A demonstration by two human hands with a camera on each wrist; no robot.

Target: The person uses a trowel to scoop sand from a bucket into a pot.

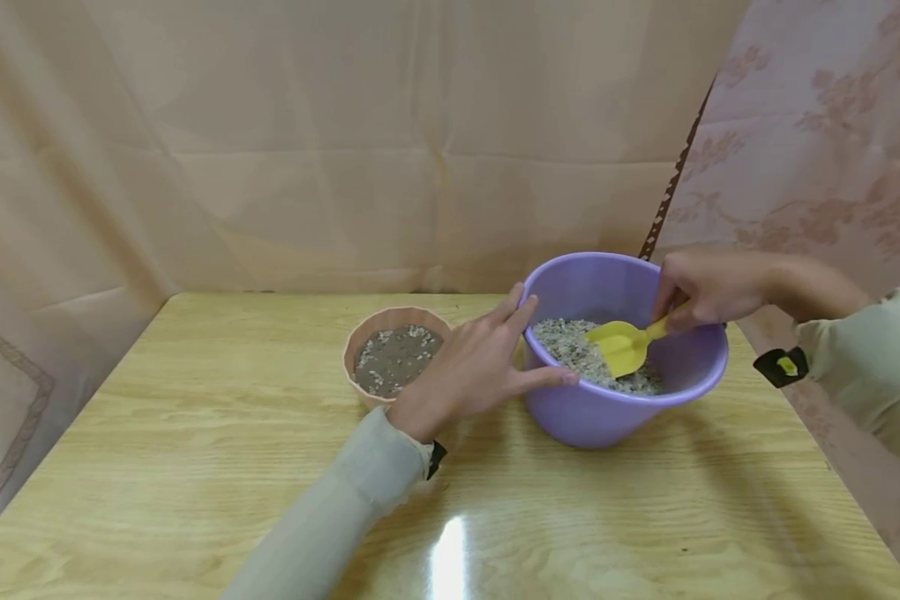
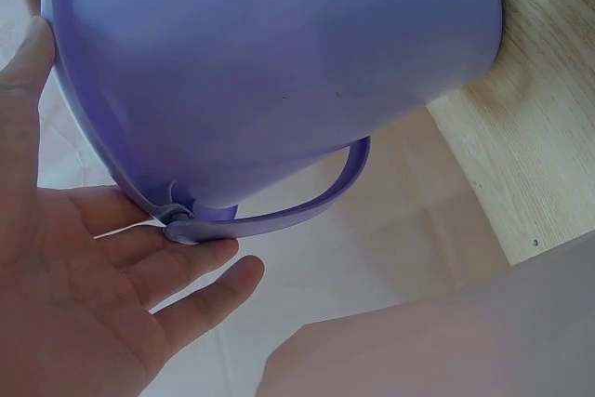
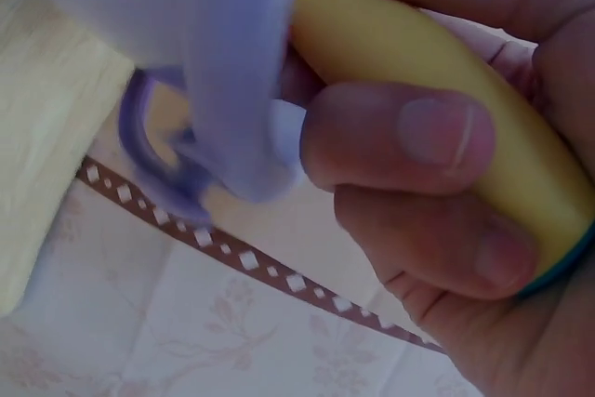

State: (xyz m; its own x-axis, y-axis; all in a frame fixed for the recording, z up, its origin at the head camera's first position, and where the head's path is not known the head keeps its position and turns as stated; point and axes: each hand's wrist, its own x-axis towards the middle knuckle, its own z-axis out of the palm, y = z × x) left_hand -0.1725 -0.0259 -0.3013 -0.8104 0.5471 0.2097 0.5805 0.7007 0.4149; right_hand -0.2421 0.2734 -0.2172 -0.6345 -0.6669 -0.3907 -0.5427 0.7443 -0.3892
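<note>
We see the fingers of the right hand wrapped tightly around the handle of a yellow scoop, its blade reaching out ahead of them and resting on pale, speckled grains inside a purple bucket. Close up, we notice a blue-green band at the butt of that handle, deep in the palm below the curled fingers. The fingers of the left hand are extended and spread against the bucket's rim, thumb apart from the rest, touching it without closing round it; from that wrist we find the bucket's loop handle beside their tips. Left of these fingers, partly hidden by the hand, we have a peach pot with white bits scattered over its brownish-grey filling. Bucket and pot stand on the wood-grained tabletop, and beyond the fingers we see a beige curtain
</note>
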